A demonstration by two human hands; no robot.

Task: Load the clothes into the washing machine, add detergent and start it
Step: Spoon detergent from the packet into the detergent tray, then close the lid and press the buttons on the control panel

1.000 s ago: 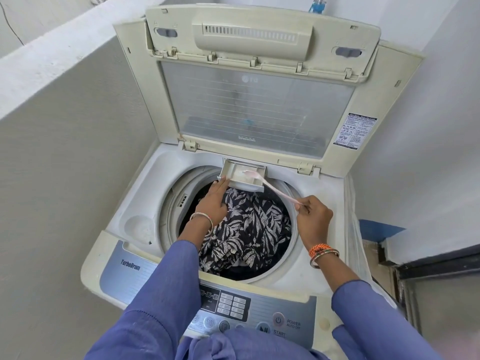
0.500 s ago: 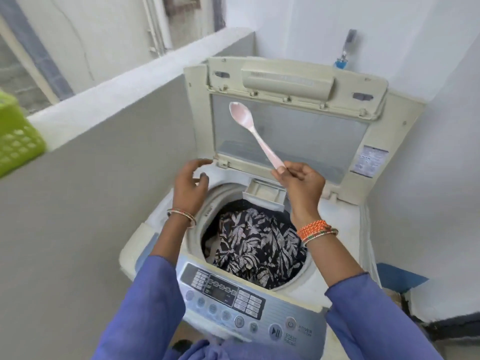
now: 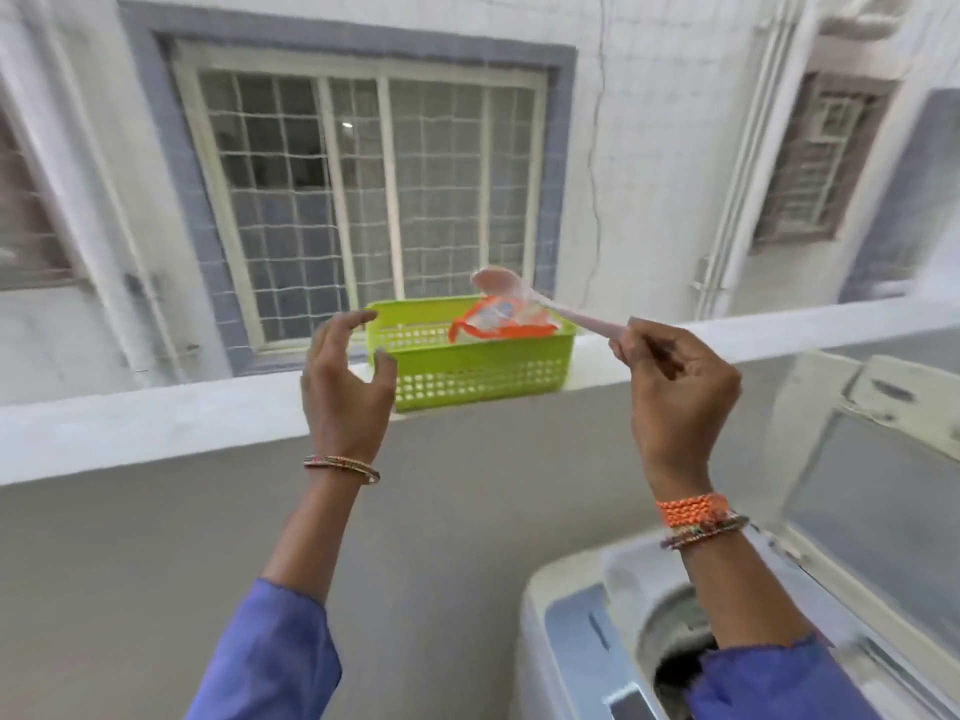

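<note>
My right hand [image 3: 675,387] pinches the handle of a pink plastic spoon [image 3: 524,296], whose bowl hangs over a green basket [image 3: 467,376] on the wall ledge. An orange and white detergent packet [image 3: 498,322] lies in that basket. My left hand [image 3: 345,381] hovers with spread, slightly curled fingers just left of the basket and holds nothing. The washing machine [image 3: 571,631] stands at the lower right with its lid [image 3: 872,491] raised; only a dark sliver of its drum shows, and the clothes cannot be made out.
The white-topped ledge [image 3: 156,423] of a grey wall runs across the view at hand height. Beyond it stands a building with a barred window [image 3: 363,200] and pipes. The picture is blurred by motion.
The view has swung left from the machine to the ledge. Both hands left the drum and dispenser and rose toward the green basket, the right one still carrying the spoon.
</note>
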